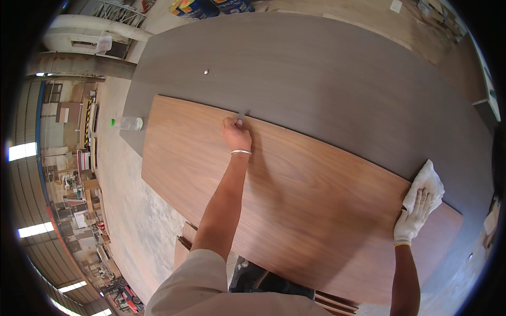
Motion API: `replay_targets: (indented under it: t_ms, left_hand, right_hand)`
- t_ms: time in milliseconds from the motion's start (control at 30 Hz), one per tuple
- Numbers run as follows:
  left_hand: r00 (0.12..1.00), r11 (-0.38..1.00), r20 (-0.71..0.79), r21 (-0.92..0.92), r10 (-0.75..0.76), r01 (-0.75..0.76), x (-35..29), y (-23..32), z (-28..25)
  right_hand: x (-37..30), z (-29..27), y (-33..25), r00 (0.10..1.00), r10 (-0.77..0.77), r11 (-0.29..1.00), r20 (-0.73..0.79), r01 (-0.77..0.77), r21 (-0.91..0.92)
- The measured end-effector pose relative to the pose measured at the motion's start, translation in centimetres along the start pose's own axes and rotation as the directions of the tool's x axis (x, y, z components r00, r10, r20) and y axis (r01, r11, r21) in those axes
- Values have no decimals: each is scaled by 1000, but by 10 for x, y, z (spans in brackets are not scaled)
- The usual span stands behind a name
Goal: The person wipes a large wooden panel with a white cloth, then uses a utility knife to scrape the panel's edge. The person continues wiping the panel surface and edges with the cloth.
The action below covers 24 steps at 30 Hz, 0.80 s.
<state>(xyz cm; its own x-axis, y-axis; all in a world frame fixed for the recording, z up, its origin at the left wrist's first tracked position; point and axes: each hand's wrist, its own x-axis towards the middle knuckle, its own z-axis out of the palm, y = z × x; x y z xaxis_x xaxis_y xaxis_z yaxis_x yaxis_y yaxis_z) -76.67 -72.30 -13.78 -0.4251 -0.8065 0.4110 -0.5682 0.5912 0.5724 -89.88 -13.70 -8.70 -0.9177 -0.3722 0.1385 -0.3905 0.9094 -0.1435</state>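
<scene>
A long wood-grain panel (295, 195) lies in front of me on a larger grey board (337, 73). At the panel's far edge, left of its middle, my bare left hand (237, 136) is closed on a thin grey blade (242, 115); most of the blade is hidden by the fingers. My right hand (414, 218), in a white glove, is over a bunched white cloth (426, 173) near the panel's far right corner. The gloved fingers lie along the cloth and hold it against the edge.
Left of the panel, a clear bottle with a green cap (128, 124) lies on its side. A small shiny bit (206, 71) rests on the grey board. Several blue and yellow tubs (197, 8) stand beyond it. More panels (337, 304) are stacked close to my body.
</scene>
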Motion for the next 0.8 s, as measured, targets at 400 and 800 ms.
replay_targets:
  t_ms: [400,800]
  left_hand:
    - [995,997,76,-53,61,-57,-16,54,12]
    - [978,996,195,-69,69,-56,-52,85,23]
  right_hand:
    - [-3,0,4,1000,-26,1000,-13,27,9]
    - [-2,-3,0,999,29,1000,30,-29,5]
